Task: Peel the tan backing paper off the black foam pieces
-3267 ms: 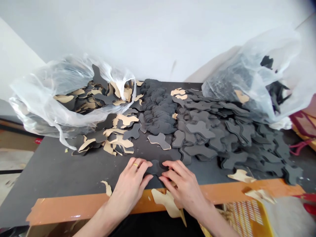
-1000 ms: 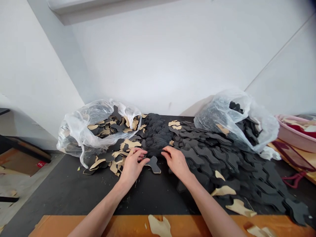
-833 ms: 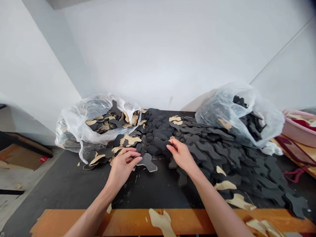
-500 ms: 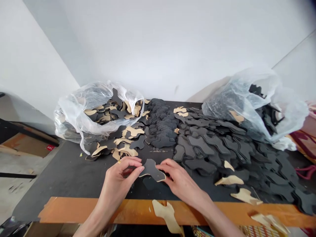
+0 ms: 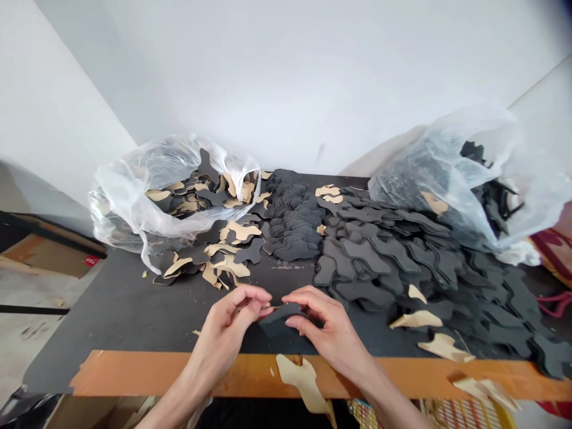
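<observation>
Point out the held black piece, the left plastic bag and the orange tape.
Black piece [image 5: 277, 322]: head view, its dark face.
Left plastic bag [image 5: 134, 215]: head view, its front wall.
Orange tape [image 5: 143, 372]: head view, left stretch.

Bright, diffuse light is filling the scene, and the pale wall [image 5: 250, 83] is glowing fairly evenly. A soft brownish shadow is spreading across it, just left of the right-hand plastic bag [image 5: 411, 161]. That bag and the left-hand plastic bag [image 5: 120, 208] are catching whitish highlights, while the orange tape [image 5: 125, 372] is giving off a faint sheen. The heaped dark pieces [image 5: 361, 256] are blending into one another. The dark piece [image 5: 277, 323] between the fingers [image 5: 306, 326] is looking slightly soft. Wide-angle distortion is stretching the sides, and the top right corner is darkening.
</observation>
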Demonstrator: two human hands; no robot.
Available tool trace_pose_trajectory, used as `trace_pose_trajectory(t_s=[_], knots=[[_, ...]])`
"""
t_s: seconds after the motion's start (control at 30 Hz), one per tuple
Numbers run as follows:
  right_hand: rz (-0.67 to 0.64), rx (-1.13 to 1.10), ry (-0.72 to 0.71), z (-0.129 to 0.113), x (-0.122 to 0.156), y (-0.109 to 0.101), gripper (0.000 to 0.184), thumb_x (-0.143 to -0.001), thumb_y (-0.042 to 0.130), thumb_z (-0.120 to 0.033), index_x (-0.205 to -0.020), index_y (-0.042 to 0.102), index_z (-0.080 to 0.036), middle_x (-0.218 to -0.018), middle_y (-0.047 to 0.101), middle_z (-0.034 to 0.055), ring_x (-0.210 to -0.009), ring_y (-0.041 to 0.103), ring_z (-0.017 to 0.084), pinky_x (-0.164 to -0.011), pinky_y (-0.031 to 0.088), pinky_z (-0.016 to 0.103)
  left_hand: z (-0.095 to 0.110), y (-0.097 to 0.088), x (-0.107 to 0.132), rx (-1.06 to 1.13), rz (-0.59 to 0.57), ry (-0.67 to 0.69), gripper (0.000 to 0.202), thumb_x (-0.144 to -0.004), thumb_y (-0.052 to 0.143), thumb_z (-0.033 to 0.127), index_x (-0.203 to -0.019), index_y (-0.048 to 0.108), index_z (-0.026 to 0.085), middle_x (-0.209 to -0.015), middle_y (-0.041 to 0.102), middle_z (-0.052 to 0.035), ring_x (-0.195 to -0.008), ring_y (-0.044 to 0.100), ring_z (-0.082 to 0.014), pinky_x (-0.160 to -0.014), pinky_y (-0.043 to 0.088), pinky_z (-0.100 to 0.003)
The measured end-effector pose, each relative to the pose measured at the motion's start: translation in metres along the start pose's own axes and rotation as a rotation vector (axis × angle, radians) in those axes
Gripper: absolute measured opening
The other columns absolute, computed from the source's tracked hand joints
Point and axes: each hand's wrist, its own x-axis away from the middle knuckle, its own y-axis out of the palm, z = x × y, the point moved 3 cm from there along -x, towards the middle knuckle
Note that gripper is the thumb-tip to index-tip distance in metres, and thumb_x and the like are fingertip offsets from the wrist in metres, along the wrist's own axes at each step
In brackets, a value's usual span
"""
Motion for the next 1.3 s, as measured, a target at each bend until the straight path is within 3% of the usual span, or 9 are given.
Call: trace_pose_trajectory(t_s=[0.17,0.27,0.4,0.5,0.6,0.77,1.03,1.2,1.3], knots=[[-0.035,-0.136,0.125,0.014,0.001,0.001,0.04,-0.084,0.065,-0.012,-0.118,0.067,-0.033,-0.095,0.053,-0.0008,-0.074,0.056,0.011,-0.06,0.054,0.02,-0.005,-0.001,0.0,-0.107,-0.008,0.028,0.007,-0.083,0.06,0.02,-0.089,0.063,0.02,-0.094,0.066,-0.0017,-0.09,0.068,-0.0162,-0.084,0.06,-0.028],[-0.005,-0.1,0.095,0.013,0.003,-0.001,0.047,-0.085,0.064,-0.011,-0.126,0.06,-0.035,-0.105,0.056,0.0005,-0.075,0.057,0.011,-0.064,0.055,0.021,-0.005,0.001,0.001,-0.135,-0.074,0.065,0.013,-0.079,0.061,0.016,-0.09,0.064,0.021,-0.101,0.065,-0.0009,-0.089,0.069,-0.0154,-0.086,0.059,-0.028],[-0.034,0.197,-0.122,-0.002,0.007,-0.002,0.052,-0.091,0.056,-0.01,-0.136,0.051,-0.038,-0.135,0.049,0.0041,-0.096,0.06,0.014,-0.087,0.054,0.03,-0.009,0.0,-0.003,-0.232,-0.065,-0.019,0.025,-0.077,0.063,0.016,-0.101,0.065,0.023,-0.095,0.069,-0.0005,-0.078,0.07,-0.0152,-0.074,0.058,-0.025],[-0.139,0.471,-0.291,-0.011,0.01,0.003,0.049,-0.096,0.05,-0.014,-0.14,0.049,-0.034,-0.142,0.046,0.0081,-0.097,0.061,0.017,-0.084,0.056,0.033,-0.01,0.003,-0.005,-0.289,-0.091,-0.048,0.03,-0.078,0.061,0.017,-0.107,0.064,0.024,-0.089,0.07,0.0004,-0.075,0.069,-0.015,-0.073,0.056,-0.026],[-0.057,0.698,-0.469,-0.016,0.012,0.004,0.047,-0.093,0.053,-0.013,-0.139,0.052,-0.024,-0.142,0.049,0.0148,-0.104,0.061,0.025,-0.084,0.057,0.041,-0.009,0.006,-0.004,-0.302,-0.104,-0.044,0.028,-0.078,0.061,0.017,-0.105,0.064,0.023,-0.084,0.07,0.0011,-0.07,0.065,-0.0145,-0.068,0.053,-0.025],[0.107,0.619,-0.657,-0.022,0.018,0.005,0.048,-0.09,0.051,-0.006,-0.136,0.055,-0.018,-0.13,0.062,0.0153,-0.12,0.056,0.029,-0.095,0.053,0.046,0.003,0.01,0.0,-0.289,-0.188,0.011,0.024,-0.081,0.058,0.016,-0.103,0.065,0.023,-0.081,0.069,0.0015,-0.073,0.064,-0.0151,-0.068,0.05,-0.024],[0.287,0.103,-0.385,-0.022,0.028,0.004,0.041,-0.093,0.044,-0.005,-0.119,0.067,-0.027,-0.11,0.066,0.0068,-0.097,0.065,0.018,-0.081,0.055,0.029,0.042,0.007,0.006,-0.609,-0.265,0.232,0.013,-0.093,0.051,0.022,-0.101,0.06,0.026,-0.085,0.063,0.0009,-0.078,0.059,-0.0162,-0.071,0.045,-0.025],[0.332,0.016,-0.231,-0.022,0.026,0.008,0.022,-0.096,0.051,-0.018,-0.099,0.072,-0.024,-0.089,0.067,0.0034,-0.078,0.063,0.015,-0.067,0.05,0.025,0.045,0.01,0.006,-0.602,-0.339,0.202,0.014,-0.092,0.052,0.02,-0.104,0.054,0.027,-0.084,0.061,0.002,-0.077,0.059,-0.0169,-0.064,0.041,-0.024],[0.406,-0.038,-0.097,-0.014,0.024,0.0,0.023,-0.098,0.05,-0.028,-0.09,0.07,-0.022,-0.071,0.061,0.0007,-0.063,0.056,0.014,-0.059,0.046,0.025,0.042,0.008,0.006,-0.59,-0.368,0.162,0.011,-0.092,0.051,0.021,-0.102,0.052,0.026,-0.077,0.06,0.0036,-0.072,0.058,-0.016,-0.062,0.041,-0.023]])
